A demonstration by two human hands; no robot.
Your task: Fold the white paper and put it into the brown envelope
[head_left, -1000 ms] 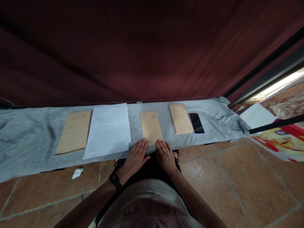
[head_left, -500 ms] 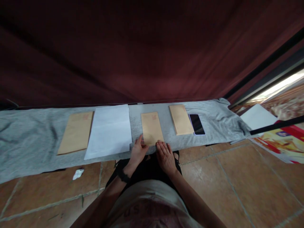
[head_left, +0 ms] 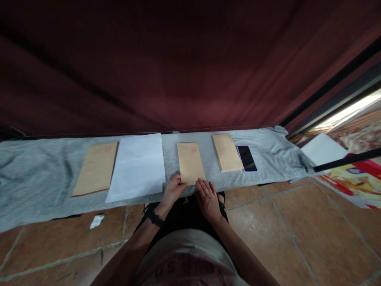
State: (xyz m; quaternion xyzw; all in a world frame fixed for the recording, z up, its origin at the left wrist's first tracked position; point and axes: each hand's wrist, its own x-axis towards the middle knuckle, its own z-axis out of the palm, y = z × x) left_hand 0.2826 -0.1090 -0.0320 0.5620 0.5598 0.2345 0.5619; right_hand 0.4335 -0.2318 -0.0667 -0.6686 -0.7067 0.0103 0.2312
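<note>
A brown paper envelope [head_left: 190, 161] with a faint red mark at its far right corner lies on the grey cloth [head_left: 205, 149] in front of me. My left hand [head_left: 173, 188] pinches its near left corner, thumb and curled fingers closed there. Along the near right edge, the fingers of my right hand [head_left: 206, 198] lie flat and extended, tips touching the paper. Left of it rests a pile of white paper [head_left: 137, 167], partly beside another brown envelope [head_left: 97, 169]. To the right sits a stack of brown envelopes [head_left: 228, 153].
A phone [head_left: 247, 158] with a dark screen lies right of the stack. Behind the narrow cloth-covered surface hangs a dark red curtain [head_left: 178, 79]. A red and yellow box [head_left: 354, 178] stands at the right. Crumpled white tissue [head_left: 97, 221] lies on the tiled floor [head_left: 262, 234].
My left fingers have curled in and closed at the envelope's near left corner. The right hand stays almost in place. The whole view has shifted slightly.
</note>
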